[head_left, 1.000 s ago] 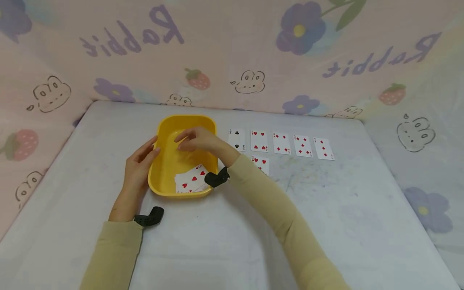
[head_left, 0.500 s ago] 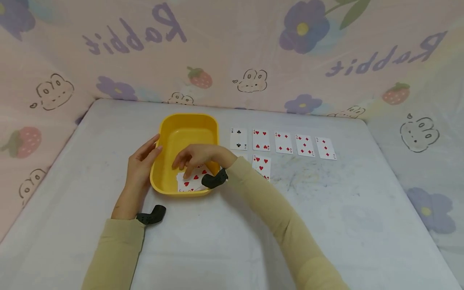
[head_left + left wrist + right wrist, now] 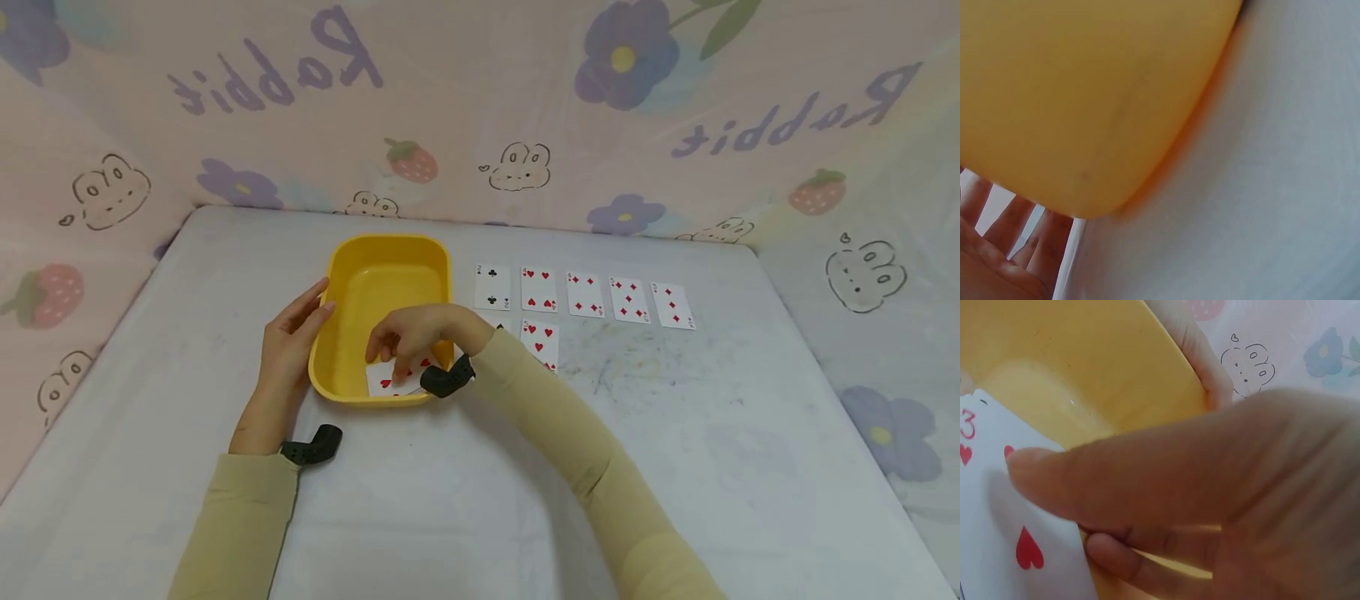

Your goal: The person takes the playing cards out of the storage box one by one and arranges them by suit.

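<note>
flat white tabletop [image 3: 420, 508] meets a pale pink fabric backdrop [image 3: 465, 92]
the backdrop bears purple yellow-centred flowers [image 3: 624, 57], red strawberries [image 3: 416, 165], black-outlined rabbit faces [image 3: 519, 168] and mirrored purple lettering [image 3: 264, 73]

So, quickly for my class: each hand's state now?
Left hand: open, touching the yellow rounded-rectangular plastic tub.
Right hand: touching white rectangular three-of-hearts playing card; grip cannot be told.

Card pile [image 3: 381, 382] in the tub [image 3: 375, 292], near end; right of the tub, a five-card row [image 3: 585, 296] on the table [image 3: 720, 400].
</note>
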`<control>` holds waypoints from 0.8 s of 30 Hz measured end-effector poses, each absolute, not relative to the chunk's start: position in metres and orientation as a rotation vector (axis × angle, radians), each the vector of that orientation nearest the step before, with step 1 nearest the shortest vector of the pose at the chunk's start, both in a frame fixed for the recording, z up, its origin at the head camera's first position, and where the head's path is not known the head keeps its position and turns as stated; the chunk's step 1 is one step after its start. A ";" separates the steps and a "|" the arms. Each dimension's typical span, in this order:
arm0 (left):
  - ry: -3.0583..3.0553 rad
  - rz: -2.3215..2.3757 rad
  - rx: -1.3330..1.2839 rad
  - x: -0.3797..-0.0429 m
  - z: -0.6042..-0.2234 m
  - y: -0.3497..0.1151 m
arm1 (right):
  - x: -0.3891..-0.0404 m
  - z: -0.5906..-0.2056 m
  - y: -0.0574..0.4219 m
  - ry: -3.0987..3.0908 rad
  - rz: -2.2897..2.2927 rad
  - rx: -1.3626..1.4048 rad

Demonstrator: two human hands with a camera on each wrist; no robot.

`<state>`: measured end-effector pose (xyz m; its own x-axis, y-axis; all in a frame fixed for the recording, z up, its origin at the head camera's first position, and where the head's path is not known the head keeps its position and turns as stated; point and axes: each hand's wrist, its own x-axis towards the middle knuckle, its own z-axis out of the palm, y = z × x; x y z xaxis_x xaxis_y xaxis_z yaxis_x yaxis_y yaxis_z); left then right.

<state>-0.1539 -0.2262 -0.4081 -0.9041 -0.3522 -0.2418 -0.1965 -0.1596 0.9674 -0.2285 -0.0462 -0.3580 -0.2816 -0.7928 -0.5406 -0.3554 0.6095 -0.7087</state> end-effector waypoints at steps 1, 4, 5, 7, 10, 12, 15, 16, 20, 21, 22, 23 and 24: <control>-1.958 -2.226 0.646 -0.154 -0.408 -0.226 | -0.228 -0.358 -0.046 1.876 -0.570 -0.921; -1.940 -2.233 0.641 -0.153 -0.409 -0.226 | -0.228 -0.358 -0.046 1.851 -0.573 -0.902; -1.932 -2.237 0.637 -0.153 -0.409 -0.226 | -0.228 -0.358 -0.046 1.848 -0.573 -0.895; -1.926 -2.239 0.636 -0.154 -0.410 -0.226 | -0.227 -0.358 -0.046 1.850 -0.571 -0.880; -1.936 -2.237 0.638 -0.154 -0.410 -0.226 | -0.227 -0.357 -0.045 1.879 -0.554 -0.870; -1.952 -2.228 0.645 -0.154 -0.410 -0.226 | -0.227 -0.356 -0.045 1.891 -0.539 -0.875; -1.972 -2.217 0.659 -0.155 -0.409 -0.226 | -0.226 -0.356 -0.045 1.892 -0.518 -0.883; -1.975 -2.215 0.664 -0.155 -0.409 -0.226 | -0.226 -0.356 -0.045 1.889 -0.517 -0.887; -1.981 -2.214 0.679 -0.155 -0.409 -0.226 | -0.226 -0.356 -0.044 1.873 -0.518 -0.897; -1.978 -2.216 0.680 -0.155 -0.409 -0.226 | -0.226 -0.356 -0.044 1.869 -0.523 -0.900; -1.978 -2.215 0.681 -0.155 -0.409 -0.226 | -0.226 -0.356 -0.044 1.865 -0.525 -0.908; -1.978 -2.214 0.681 -0.155 -0.409 -0.226 | -0.226 -0.356 -0.044 1.858 -0.529 -0.905; -1.980 -2.212 0.682 -0.155 -0.409 -0.226 | -0.225 -0.356 -0.044 1.851 -0.535 -0.902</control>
<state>-0.1548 -0.2263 -0.4094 -0.8954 -0.3599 -0.2620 -0.2206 -0.1523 0.9634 -0.2254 -0.0440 -0.3560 -0.2539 -0.7770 -0.5760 -0.3504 0.6289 -0.6940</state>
